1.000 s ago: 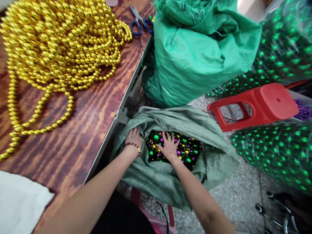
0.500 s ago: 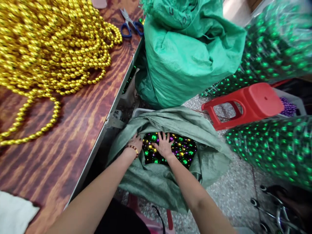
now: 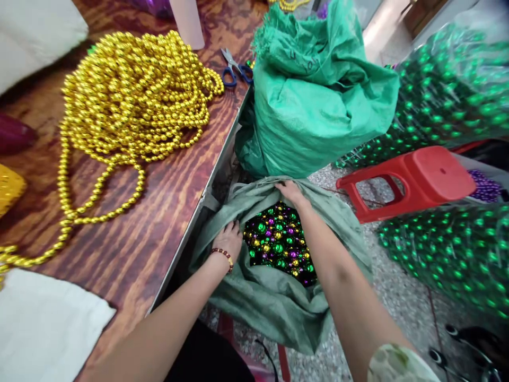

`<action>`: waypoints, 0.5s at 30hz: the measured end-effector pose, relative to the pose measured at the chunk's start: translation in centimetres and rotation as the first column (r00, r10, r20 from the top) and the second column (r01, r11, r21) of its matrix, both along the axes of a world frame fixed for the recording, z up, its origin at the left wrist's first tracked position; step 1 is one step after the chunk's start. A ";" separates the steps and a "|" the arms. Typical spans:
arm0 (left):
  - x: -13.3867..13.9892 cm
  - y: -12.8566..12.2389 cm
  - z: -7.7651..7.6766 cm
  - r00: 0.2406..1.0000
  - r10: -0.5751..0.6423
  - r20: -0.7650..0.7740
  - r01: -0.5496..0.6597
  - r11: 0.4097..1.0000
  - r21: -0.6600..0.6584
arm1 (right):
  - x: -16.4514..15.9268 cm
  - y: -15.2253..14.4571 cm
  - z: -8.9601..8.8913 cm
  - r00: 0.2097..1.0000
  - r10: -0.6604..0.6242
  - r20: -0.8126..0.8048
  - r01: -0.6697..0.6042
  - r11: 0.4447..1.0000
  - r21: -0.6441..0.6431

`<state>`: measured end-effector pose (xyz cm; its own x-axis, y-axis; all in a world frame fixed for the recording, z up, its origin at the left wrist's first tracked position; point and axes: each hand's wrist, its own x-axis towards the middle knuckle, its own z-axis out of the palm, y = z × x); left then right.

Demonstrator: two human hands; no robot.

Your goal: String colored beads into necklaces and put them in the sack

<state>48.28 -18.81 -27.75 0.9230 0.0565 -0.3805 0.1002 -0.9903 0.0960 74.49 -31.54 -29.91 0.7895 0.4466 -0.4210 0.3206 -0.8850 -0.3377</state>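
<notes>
A grey-green woven sack stands with its mouth spread wide, full of shiny green, gold and purple bead necklaces. My left hand, with a beaded bracelet at the wrist, lies on the inner left side of the sack, fingers stretched out and slightly apart. At the far rim, my right hand has its fingers closed on the folded sack cloth. Its forearm crosses over the right part of the beads and hides some of them.
Gold bead strands lie heaped on the wooden table at left, near blue-handled scissors and a white cloth. A bright green sack stands beyond. At right are a tipped red stool and bagged green beads.
My right hand has moved off the beads, up to the sack's far rim. My left hand stays at the sack's left side. The view has shifted, showing more of the table.
</notes>
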 end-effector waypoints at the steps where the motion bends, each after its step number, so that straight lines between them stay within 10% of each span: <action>1: -0.3 -0.3 0.5 1.000 -0.008 0.009 0.008 1.000 -0.007 | -0.4 0.0 0.1 1.000 -0.007 0.019 0.007 1.000 -0.011; 11: -10.7 -8.4 6.9 0.996 -0.010 0.083 0.042 0.918 -0.394 | -22.0 -6.4 -1.9 0.984 0.163 0.077 -0.158 0.985 -0.066; 15: -17.2 -10.7 7.5 0.985 0.057 0.164 0.034 0.863 -0.505 | -25.8 -7.6 -3.9 0.972 0.230 0.056 -0.226 0.972 -0.064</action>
<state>31.12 -29.51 -20.23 0.9759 -0.0894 -0.1992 0.0487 -0.8003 0.5976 48.68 -39.11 -33.83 0.6953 0.5944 -0.4040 0.5347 -0.8035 -0.2617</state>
